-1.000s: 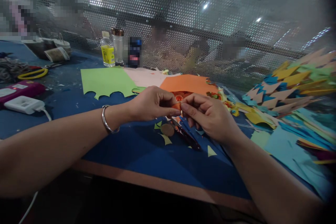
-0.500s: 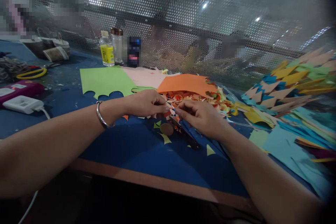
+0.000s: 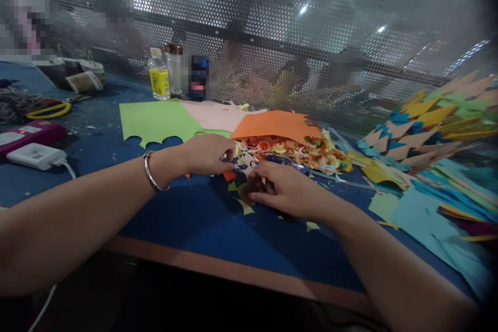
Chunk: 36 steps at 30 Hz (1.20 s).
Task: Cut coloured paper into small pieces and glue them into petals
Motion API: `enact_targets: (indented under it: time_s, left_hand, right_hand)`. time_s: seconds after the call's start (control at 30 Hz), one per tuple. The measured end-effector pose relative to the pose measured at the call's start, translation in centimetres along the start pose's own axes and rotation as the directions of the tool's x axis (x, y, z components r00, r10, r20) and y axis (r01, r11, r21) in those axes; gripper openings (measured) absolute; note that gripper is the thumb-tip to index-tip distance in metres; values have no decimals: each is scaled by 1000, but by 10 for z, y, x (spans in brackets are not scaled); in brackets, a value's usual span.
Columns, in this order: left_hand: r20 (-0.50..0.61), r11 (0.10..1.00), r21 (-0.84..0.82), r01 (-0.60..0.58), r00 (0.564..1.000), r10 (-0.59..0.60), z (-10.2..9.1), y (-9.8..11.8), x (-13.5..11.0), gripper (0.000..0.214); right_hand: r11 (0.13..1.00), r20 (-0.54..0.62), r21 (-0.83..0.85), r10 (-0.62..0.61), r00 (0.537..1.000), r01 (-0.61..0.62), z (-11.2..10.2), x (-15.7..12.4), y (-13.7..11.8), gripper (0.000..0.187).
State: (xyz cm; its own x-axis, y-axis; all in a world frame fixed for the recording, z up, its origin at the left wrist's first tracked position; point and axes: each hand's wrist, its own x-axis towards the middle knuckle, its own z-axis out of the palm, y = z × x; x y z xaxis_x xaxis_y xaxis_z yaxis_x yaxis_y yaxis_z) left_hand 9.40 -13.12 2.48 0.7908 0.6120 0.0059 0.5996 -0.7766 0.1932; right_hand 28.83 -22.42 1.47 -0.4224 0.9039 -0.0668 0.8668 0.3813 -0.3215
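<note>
My left hand [image 3: 206, 154] hovers at the near edge of a heap of paper scraps [image 3: 307, 151]. Its thumb stands apart from its bent fingers, and a small yellow scrap shows by the fingertips. My right hand [image 3: 286, 189] is lower, palm down with curled fingers, thumb and index finger slightly apart. Its fingertips are at a round brownish disc [image 3: 243, 192], partly hidden. Under this hand, dark scissors are mostly covered. A blue pen [image 3: 286, 162] lies on the scraps just beyond my right knuckles. Pale green offcuts [image 3: 246, 206] lie close by.
Behind the hands are green [image 3: 155, 122], pink [image 3: 212, 114] and orange paper [image 3: 272, 125]. A bottle [image 3: 158, 75] and a jar stand farther back. At left are yellow-handled scissors [image 3: 49, 110] and a white charger [image 3: 37, 155]. Folded paper pieces [image 3: 420, 124] stack up at right.
The blue pen has left my right fingers and lies on the scraps. My right hand has moved down toward the disc and dark scissors. My left fingers have come out of their pinch.
</note>
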Motion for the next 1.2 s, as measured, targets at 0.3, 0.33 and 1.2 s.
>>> enact_targets:
  time_s: [0.3,0.33,1.2]
  left_hand:
    - [52,989,-110,-98,993,104,17,21,1,16]
    - [66,991,-103,-85,994,92,18,23,1,19]
    - [-48,945,-258,-203,979,197,17,18,3,24]
  right_hand:
    - [993,7,115,30,1000,-31,-4,-1,4,8]
    - [989,13,148,24,1000,-26,-4,-1,5,7]
    - [871,145,473,74,987,-134,-11,-5,11,8]
